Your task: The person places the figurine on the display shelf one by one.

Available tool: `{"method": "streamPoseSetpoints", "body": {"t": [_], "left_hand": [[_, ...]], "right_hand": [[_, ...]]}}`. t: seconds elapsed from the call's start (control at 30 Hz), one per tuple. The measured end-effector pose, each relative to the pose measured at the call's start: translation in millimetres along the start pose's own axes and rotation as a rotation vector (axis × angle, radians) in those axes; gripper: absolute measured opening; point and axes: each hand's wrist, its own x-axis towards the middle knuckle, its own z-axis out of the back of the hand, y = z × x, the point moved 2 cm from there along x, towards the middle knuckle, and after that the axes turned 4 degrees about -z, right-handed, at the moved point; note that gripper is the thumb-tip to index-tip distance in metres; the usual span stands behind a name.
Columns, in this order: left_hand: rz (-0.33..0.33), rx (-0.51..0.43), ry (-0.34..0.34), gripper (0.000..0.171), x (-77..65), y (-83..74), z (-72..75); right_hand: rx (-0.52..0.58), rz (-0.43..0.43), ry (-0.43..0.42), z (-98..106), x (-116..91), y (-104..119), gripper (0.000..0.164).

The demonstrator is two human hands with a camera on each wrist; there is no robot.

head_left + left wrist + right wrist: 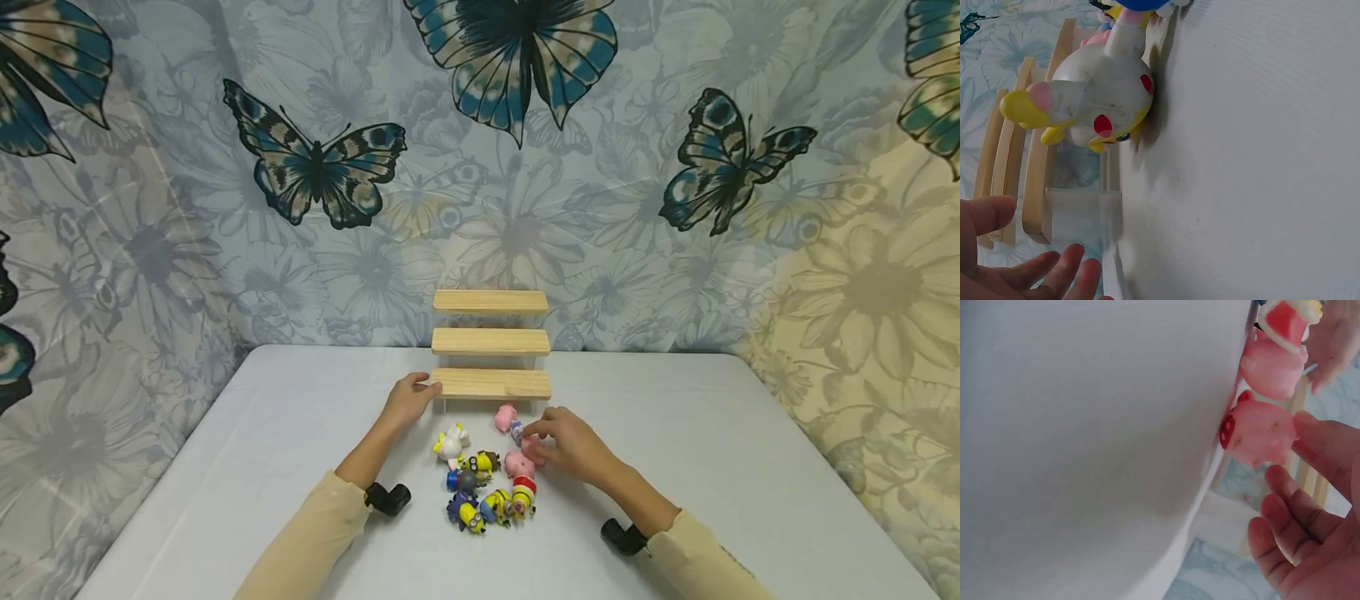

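My left hand (407, 400) is at the left end of the lowest step of a three-step wooden stand (491, 384). Its thumb and fingers are spread apart around that end, as the left wrist view shows. My right hand (576, 446) pinches a small pink pig figure (1261, 432), thumb at one side and index fingertip at its lower edge. Beside it lies another pink pig figure (1275, 367), next to a yellow figure in red and white (523, 493). Nearest my left hand among the toys is a white figure (452, 443) with yellow tips and red cheeks.
Several yellow minion figures (495, 505) lie clustered with a blue-and-grey figure (463, 480) on the white table (300, 467). Another pink figure (506, 417) lies close before the stand. Behind the table hangs a butterfly-print cloth (525, 225). Each wrist wears a black camera (388, 500).
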Motion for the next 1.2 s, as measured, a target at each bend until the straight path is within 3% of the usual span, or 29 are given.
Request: {"method": "streamPoseSetpoints", "body": {"t": [0.5,0.67,0.87,1.0,1.2], "left_hand": [[0.066,-0.165,-0.080,0.037,4.3,5.7,-2.5],[0.077,-0.209,-0.085,0.034,5.8,7.1,-2.0],[0.084,-0.233,-0.073,0.034,4.3,6.1,-0.5],[0.102,-0.237,-0.067,0.034,3.3,7.5,0.4],[0.104,-0.226,-0.056,0.033,4.8,11.1,1.2]], "right_hand": [[0.027,0.076,-0.100,5,1,-13,0.016],[-0.065,0.057,-0.017,7,2,-12,0.011],[-0.135,-0.024,0.081,9,1,-11,0.036],[-0.180,-0.067,0.118,8,2,-8,0.036],[-0.220,-0.022,0.140,11,3,-4,0.029]]}}
